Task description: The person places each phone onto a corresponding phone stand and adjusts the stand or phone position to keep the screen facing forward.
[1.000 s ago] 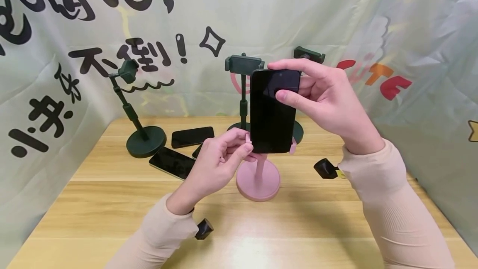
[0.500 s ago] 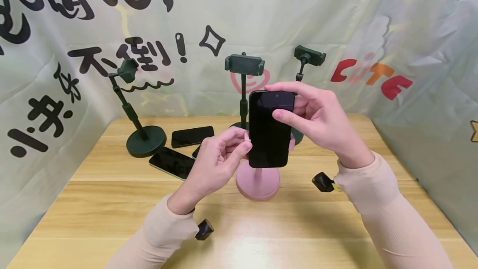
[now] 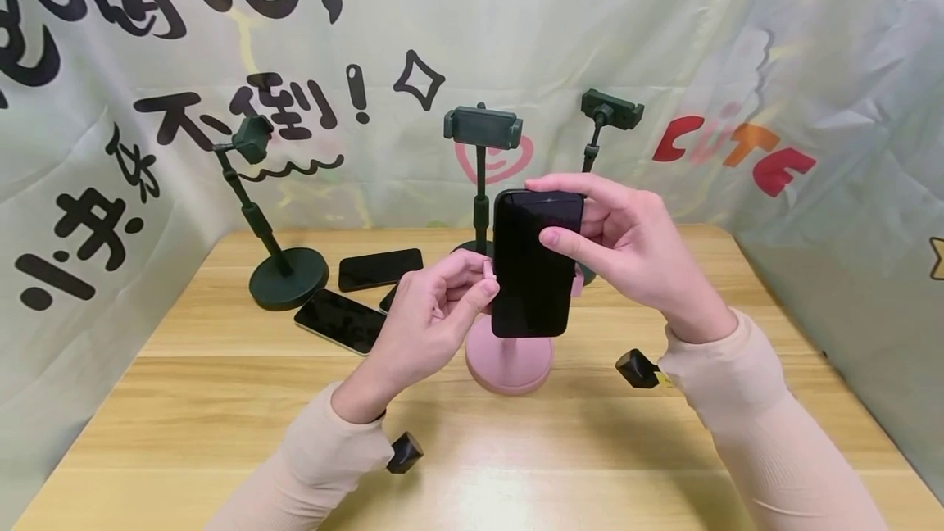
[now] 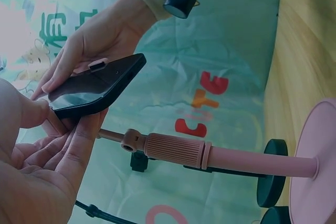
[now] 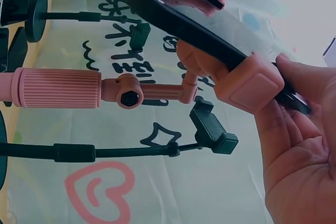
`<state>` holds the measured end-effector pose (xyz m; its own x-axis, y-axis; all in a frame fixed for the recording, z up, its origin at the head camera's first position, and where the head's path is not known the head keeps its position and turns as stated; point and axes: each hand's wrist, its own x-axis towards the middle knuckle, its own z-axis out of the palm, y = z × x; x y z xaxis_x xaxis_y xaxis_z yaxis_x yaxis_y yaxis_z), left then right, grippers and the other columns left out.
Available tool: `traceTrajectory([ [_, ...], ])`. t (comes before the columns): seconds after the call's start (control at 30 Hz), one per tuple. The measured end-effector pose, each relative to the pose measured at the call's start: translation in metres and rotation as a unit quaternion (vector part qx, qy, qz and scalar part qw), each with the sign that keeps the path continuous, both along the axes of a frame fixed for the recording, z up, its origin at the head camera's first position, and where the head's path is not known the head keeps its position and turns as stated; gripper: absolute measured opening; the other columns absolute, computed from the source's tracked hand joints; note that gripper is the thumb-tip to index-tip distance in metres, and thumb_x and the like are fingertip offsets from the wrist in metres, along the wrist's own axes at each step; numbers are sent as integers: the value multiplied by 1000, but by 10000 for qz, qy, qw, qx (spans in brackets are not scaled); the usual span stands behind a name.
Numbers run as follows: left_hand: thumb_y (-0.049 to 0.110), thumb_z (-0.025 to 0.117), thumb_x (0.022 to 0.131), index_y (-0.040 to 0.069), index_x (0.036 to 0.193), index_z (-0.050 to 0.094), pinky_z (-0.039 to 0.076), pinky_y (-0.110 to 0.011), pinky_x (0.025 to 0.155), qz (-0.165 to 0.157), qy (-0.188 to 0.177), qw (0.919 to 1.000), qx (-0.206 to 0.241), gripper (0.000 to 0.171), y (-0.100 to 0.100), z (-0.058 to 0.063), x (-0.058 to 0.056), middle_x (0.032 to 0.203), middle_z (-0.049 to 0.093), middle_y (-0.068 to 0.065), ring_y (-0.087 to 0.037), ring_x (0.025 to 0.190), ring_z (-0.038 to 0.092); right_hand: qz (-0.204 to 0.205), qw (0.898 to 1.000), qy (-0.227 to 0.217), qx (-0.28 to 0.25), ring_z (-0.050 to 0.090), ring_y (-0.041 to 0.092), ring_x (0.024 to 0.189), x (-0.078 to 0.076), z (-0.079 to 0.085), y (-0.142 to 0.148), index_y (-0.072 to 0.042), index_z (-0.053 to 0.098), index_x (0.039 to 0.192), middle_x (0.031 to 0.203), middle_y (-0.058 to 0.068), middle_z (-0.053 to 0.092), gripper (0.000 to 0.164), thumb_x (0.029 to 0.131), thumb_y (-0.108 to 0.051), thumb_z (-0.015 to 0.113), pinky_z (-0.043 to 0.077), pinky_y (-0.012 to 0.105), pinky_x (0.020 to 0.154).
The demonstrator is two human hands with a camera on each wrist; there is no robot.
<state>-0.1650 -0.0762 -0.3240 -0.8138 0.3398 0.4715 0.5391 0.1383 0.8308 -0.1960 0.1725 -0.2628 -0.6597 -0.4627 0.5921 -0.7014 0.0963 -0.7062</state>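
A black smartphone (image 3: 531, 293) stands upright, tilted back, between the jaws of a pink phone stand (image 3: 509, 359). My right hand (image 3: 627, 248) pinches the phone's upper right part, thumb on the screen and fingers behind. With thumb and fingers my left hand (image 3: 435, 314) grips the stand's left clamp arm beside the phone's edge. In the right wrist view the pink clamp (image 5: 249, 82) wraps the phone's (image 5: 194, 24) side edge. The left wrist view shows the stand's ribbed pole (image 4: 176, 148) rising from its round base behind the left fingers.
Three dark green phone stands stand at the back: left (image 3: 288, 277), middle (image 3: 483, 128) and right (image 3: 612, 109). Phones lie on the table by the left stand, among them a black phone (image 3: 379, 269) and another phone (image 3: 341, 320). A printed cloth (image 3: 398, 179) hangs behind the wooden table (image 3: 487, 457).
My right hand has brought the phone down within the pink clamp, mostly in the first half second and slightly since. The left hand keeps its grip on the clamp arm.
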Motion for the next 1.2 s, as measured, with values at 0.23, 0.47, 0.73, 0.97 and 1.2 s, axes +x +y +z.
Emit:
traceTrajectory([
  [0.23,8,66,106,4,110,69,66,-28,81,9,66,9999,-97,6,0,1,0,96,77,-9,-14,86,74,-133,9998,118,72,74,19,64,3,-1,1,-5,66,141,94,7,81,47,96,6,75,57,31,47],
  [0.47,10,67,106,9,109,69,59,-22,71,56,139,9995,-283,4,-1,2,1,93,76,-3,-20,81,70,-192,9997,117,95,71,18,58,5,-4,2,-4,65,142,86,5,79,51,94,11,75,59,33,48],
  [0.73,11,67,107,10,111,69,57,-22,68,36,244,9987,-441,5,-3,1,0,92,75,-1,-11,78,68,-170,9996,216,67,73,17,62,8,-7,2,-1,64,141,92,5,80,54,91,14,76,60,34,49],
  [0.97,10,67,107,9,113,69,61,-23,74,-86,287,9986,-431,7,-3,1,0,96,77,-2,-10,82,72,-194,9993,325,13,72,16,61,9,-10,2,1,64,141,99,2,80,54,91,14,76,60,33,49],
  [1.2,11,66,107,9,115,68,60,-23,74,-177,383,9979,-483,8,-4,2,0,97,76,-3,-10,83,73,-106,9992,339,-161,70,17,60,10,-12,2,0,65,141,99,3,80,52,92,12,76,59,31,48],
])
